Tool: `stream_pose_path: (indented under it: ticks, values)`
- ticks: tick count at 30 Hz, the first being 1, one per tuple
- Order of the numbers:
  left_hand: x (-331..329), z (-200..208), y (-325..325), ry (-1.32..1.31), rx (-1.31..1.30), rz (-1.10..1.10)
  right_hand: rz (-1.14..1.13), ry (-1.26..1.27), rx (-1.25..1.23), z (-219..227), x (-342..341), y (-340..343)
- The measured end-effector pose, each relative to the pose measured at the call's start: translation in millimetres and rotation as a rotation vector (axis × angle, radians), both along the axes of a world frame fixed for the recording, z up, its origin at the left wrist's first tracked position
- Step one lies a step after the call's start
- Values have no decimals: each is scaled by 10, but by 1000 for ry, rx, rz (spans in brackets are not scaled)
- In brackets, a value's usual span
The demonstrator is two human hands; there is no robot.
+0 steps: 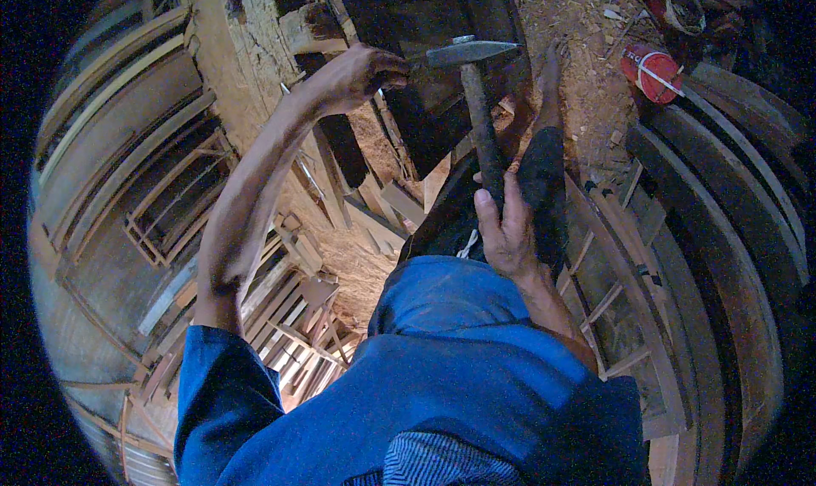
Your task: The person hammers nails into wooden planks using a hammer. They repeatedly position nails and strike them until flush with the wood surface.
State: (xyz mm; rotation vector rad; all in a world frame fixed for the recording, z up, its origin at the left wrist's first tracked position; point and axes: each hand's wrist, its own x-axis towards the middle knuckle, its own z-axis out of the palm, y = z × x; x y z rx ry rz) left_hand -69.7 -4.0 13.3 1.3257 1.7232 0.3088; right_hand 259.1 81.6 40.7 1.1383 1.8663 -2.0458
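Observation:
My right hand (pixel 510 231) grips the lower part of a hammer's wooden handle, thumb laid along it. The hammer (pixel 480 116) points away from me, its metal head just right of my left hand. My left hand (pixel 361 73) is stretched forward with fingers curled and pressed together; anything small in them is too dark to make out. A gap shows between its fingertips and the hammer head. Below both lies a large dark wooden panel (pixel 433 27), partly hidden by the hammer.
Rough timber (pixel 255 52) stands left of the panel. Wooden frames (pixel 183 197) and stacked boards lean at the left, with wood offcuts (pixel 399 205) in front of me. A red container (pixel 653 73) sits on the chip-strewn ground at far right, near a ladder-like frame (pixel 629 265).

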Motion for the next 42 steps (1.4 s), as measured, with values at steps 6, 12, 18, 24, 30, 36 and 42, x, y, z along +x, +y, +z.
stream_pose_path:
  ticks: [6,12,18,24,30,36,42]
  values:
    - [8,-3,-4,-56,23,30,-12,16,21,53,-18,34]
    - [-3,109,41,-6,11,-43,-71,31,234,-39,-108,-161]
    - [7,74,75,-70,-16,-40,39,-51,115,-44,-88,-158]
    - [-13,33,45,-45,-35,-80,95,-26,185,-76,-121,-155]
    - [12,74,72,-55,-65,-20,-73,26,287,-122,-78,-260]
    - [14,140,75,135,-103,-153,-32,93,226,-172,-129,-240]
    - [-11,111,74,195,-74,-266,180,-78,97,-109,-162,-223]
